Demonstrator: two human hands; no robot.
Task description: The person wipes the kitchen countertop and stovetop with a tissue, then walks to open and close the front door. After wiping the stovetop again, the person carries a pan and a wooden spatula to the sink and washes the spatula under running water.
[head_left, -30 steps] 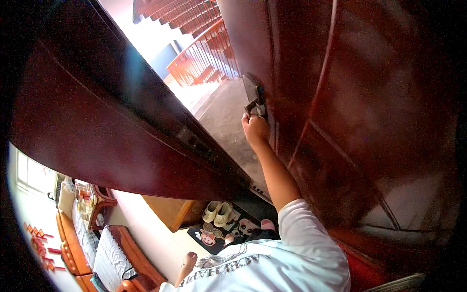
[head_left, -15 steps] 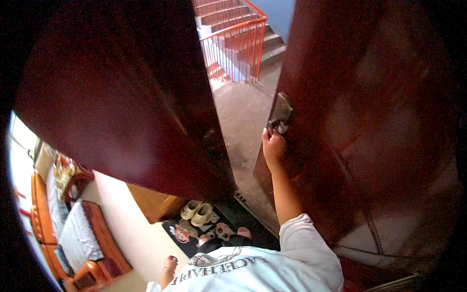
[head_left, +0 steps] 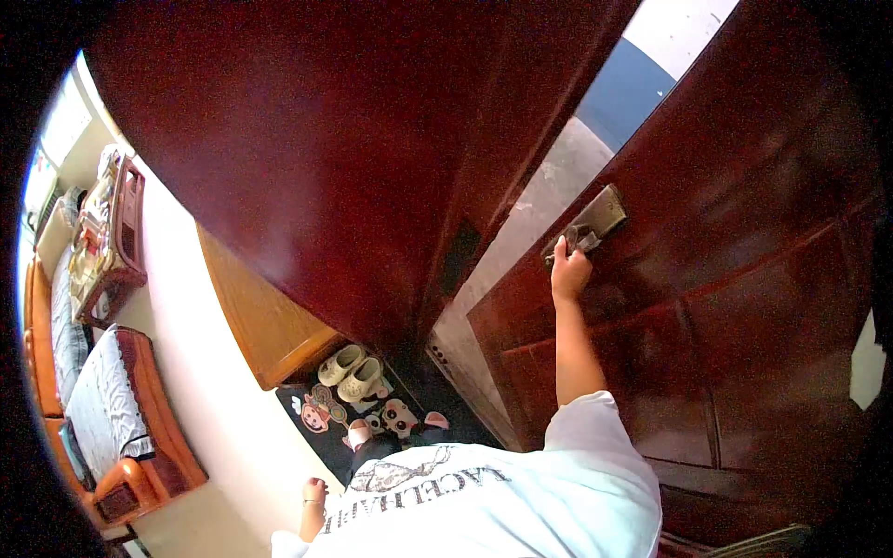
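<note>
My right hand [head_left: 570, 272] is closed around the metal door handle [head_left: 582, 240], with the arm stretched forward. That handle and its brass-coloured plate [head_left: 609, 212] sit near the edge of the dark red door [head_left: 744, 223] on the right. My left hand [head_left: 314, 491] hangs low by my side, fingers loosely curled and a little apart, with nothing visible in it. Another dark red door panel [head_left: 326, 167] stands to the left, and a narrow slanting gap separates the two.
Through the gap show a grey concrete floor [head_left: 567, 167] and a blue-and-white wall [head_left: 628, 88]. Pale clogs [head_left: 358, 379] rest on a dark cartoon mat [head_left: 316, 415] by my feet. Left are a wooden cabinet [head_left: 256, 307], a side table [head_left: 121, 232] and a wooden armchair [head_left: 167, 418].
The opening between the door panels looks narrower, and the stairs with the orange railing have left view. My right hand stays on the handle as the view turns.
</note>
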